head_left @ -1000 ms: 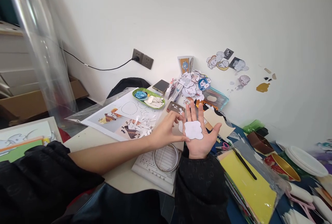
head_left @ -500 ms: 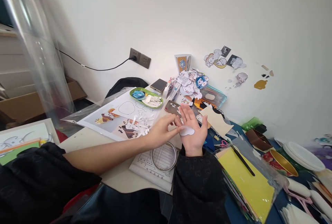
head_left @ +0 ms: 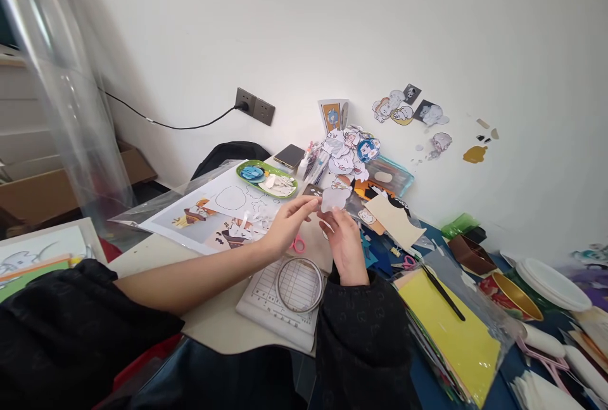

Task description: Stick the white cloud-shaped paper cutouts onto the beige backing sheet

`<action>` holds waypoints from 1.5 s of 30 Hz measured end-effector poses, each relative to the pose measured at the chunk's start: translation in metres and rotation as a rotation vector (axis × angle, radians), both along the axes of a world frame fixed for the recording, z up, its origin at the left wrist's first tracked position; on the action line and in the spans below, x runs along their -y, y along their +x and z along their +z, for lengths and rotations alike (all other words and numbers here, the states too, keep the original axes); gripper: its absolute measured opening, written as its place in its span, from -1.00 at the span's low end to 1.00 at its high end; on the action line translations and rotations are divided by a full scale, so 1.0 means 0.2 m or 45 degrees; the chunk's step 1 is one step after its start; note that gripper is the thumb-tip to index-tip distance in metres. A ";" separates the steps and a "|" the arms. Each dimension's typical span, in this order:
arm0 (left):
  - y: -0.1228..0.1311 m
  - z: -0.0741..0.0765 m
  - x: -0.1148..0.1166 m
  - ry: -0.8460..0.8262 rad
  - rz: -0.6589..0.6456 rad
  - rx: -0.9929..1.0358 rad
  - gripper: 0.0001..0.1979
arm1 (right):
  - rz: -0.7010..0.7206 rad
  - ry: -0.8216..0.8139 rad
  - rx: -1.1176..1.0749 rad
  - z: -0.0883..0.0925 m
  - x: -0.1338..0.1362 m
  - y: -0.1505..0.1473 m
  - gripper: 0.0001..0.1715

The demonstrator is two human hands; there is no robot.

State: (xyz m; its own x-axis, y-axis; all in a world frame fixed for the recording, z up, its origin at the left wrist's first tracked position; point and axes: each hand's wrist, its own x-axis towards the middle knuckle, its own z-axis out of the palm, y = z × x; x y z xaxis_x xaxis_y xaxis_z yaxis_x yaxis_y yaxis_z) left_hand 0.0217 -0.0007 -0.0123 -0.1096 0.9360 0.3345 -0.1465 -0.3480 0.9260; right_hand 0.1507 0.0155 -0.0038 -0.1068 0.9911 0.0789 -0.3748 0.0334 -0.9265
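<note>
A small white cloud-shaped paper cutout (head_left: 335, 197) stands upright above the desk, pinched between both my hands. My left hand (head_left: 286, 226) reaches in from the left, its fingertips closed on the cutout's left edge. My right hand (head_left: 345, 244) is turned sideways with its fingers curled, gripping the cutout from below and from the right. Under the hands lie pink-handled scissors (head_left: 298, 244), a clear tape ring (head_left: 300, 283) and a printed form (head_left: 285, 308).
A printed picture sheet (head_left: 209, 213) with paper scraps and a green tray (head_left: 266, 180) lie to the left. A phone (head_left: 289, 156) and a heap of character cutouts (head_left: 349, 150) sit by the wall. Yellow paper in plastic (head_left: 456, 334), a black pen (head_left: 444, 294) and bowls (head_left: 517, 296) crowd the right.
The cutout lay flat on my open right palm. My right hand has since turned and closed, and both hands have lifted the cutout upright, uncovering the pink scissors.
</note>
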 end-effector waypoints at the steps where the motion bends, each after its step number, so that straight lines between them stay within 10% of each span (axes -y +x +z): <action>1: 0.00 0.00 0.00 0.021 -0.021 -0.054 -0.71 | -0.023 0.010 0.015 -0.01 0.00 -0.01 -0.78; 12: -0.03 0.02 0.03 0.096 0.079 -0.756 -0.71 | -0.303 0.192 0.202 -0.03 0.00 0.00 -0.75; 25: -0.07 0.07 -0.01 0.218 0.132 -0.578 -0.82 | -0.005 0.145 0.217 -0.04 -0.01 -0.01 -0.78; 32: -0.02 0.02 -0.01 -0.082 -0.197 -0.002 -0.76 | -0.044 -0.054 -0.138 -0.02 -0.03 0.07 -0.48; 37: 0.03 -0.03 0.02 -0.131 -0.305 -0.087 -0.75 | 0.297 -0.113 -0.420 0.02 0.03 0.01 -0.34; 45: 0.03 -0.02 0.06 0.130 0.016 -0.501 -0.63 | 0.377 -0.005 -0.375 0.06 0.11 -0.08 -0.24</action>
